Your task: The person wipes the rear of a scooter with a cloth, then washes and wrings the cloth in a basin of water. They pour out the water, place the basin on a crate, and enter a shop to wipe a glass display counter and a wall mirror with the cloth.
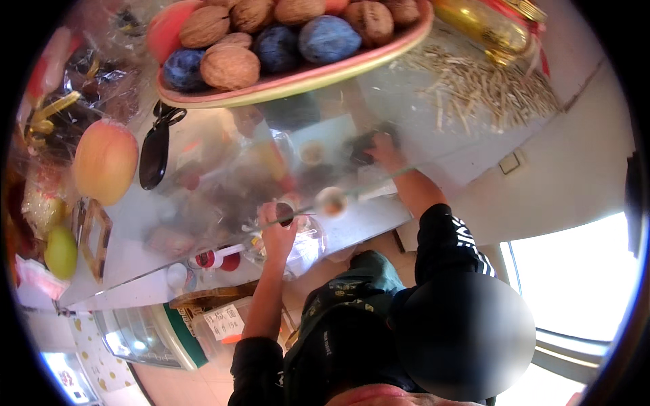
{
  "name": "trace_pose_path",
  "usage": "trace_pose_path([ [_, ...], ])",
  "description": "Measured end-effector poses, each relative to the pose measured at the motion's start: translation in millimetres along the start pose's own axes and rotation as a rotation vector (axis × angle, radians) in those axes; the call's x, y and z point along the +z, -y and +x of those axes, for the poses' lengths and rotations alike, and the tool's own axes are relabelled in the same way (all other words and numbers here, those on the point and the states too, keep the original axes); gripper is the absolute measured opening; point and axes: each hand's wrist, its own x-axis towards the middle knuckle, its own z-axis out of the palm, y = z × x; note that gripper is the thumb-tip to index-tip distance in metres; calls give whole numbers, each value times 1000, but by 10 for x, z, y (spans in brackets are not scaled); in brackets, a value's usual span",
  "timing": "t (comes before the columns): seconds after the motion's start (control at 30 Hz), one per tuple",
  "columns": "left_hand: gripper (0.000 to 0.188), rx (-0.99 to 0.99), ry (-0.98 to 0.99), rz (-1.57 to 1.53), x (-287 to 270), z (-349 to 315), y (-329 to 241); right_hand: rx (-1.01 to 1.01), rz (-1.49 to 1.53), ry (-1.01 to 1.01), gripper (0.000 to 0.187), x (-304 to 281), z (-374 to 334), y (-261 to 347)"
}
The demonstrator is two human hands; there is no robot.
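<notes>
My left hand point(276, 235) is closed round a small round cup point(285, 214) with a dark inside, at the front edge of the glass top. Under that hand lies a clear plastic bag point(308, 245). Farther right, my right hand point(384, 150) reaches in beneath the glass, fingers curled at a dark object point(369, 143) blurred by the glass. Between the hands stands a small pale cup point(332, 201) with brownish contents. A second pale round container point(312, 153) sits farther back. A red-and-white container point(215, 258) lies left of my left hand.
An oval dish point(298, 86) of walnuts and dark plums rests on the glass top point(420, 118). At left are a peach-coloured fruit point(105, 162), black key fob point(155, 155), green fruit point(61, 252) and wooden frame point(95, 240). Pale sticks point(487, 91) and a golden bottle point(491, 30) lie at right.
</notes>
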Motion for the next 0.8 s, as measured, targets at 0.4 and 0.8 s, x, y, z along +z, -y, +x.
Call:
trace_pose_path([
  [0.4, 70, -34, 80, -19, 201, 345, 150, -255, -387, -203, 57, -380, -136, 1981],
  [0.8, 65, -138, 95, 77, 323, 1194, 545, -357, 711, -124, 59, -37, -972, 1456],
])
